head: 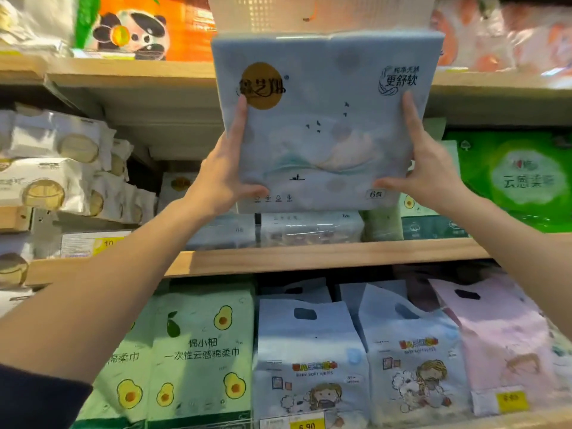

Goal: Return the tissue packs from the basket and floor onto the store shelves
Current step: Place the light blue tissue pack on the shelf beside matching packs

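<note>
Up goes the pale blue square plastic-wrapped tissue pack [322, 125], upright before the light wooden middle shelf [309, 258], just above the flat packs [309, 227] lying there. The left hand [216, 178] and right hand [430, 171] grip its lower sides, thumbs across the front, index fingers [240, 119] up the edges; the rest are hidden, probably curled behind.
</note>
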Action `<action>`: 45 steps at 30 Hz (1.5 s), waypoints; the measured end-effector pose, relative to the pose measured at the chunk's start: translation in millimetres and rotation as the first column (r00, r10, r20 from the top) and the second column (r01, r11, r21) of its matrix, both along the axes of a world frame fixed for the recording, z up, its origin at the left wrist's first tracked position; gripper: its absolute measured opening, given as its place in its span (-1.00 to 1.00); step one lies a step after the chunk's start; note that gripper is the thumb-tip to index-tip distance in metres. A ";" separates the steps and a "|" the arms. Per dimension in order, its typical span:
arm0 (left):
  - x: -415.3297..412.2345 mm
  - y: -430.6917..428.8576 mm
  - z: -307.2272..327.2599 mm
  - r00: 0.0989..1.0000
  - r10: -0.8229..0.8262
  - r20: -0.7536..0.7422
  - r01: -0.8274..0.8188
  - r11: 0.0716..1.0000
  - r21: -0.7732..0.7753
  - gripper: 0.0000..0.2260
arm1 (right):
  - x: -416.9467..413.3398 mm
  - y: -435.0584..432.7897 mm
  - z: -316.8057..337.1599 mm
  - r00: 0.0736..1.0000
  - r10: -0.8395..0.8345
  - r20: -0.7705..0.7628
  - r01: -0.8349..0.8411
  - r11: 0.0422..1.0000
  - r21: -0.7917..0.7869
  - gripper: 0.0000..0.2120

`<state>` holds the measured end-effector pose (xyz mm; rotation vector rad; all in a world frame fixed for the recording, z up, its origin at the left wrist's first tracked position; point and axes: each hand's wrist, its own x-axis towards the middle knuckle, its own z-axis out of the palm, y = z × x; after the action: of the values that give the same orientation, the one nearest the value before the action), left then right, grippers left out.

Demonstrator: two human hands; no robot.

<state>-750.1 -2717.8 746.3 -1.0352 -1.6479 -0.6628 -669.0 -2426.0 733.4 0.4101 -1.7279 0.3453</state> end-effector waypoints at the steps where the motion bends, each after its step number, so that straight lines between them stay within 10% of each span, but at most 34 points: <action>1: -5.4 3.1 -0.9 1.000 -0.009 0.012 0.009 1.000 -0.006 0.16 | -4.0 2.6 -1.7 1.000 -0.023 0.014 0.023 1.000 -0.003 0.15; 45: -95.5 63.1 8.8 0.750 0.498 0.435 -0.305 0.844 -0.440 0.14 | -110.6 86.5 8.8 0.861 -0.191 0.472 0.202 0.979 0.028 0.08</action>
<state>-845.6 -2654.7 755.1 -0.6989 -2.4700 -0.3817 -779.7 -2339.5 742.2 0.1294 -2.2232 0.3328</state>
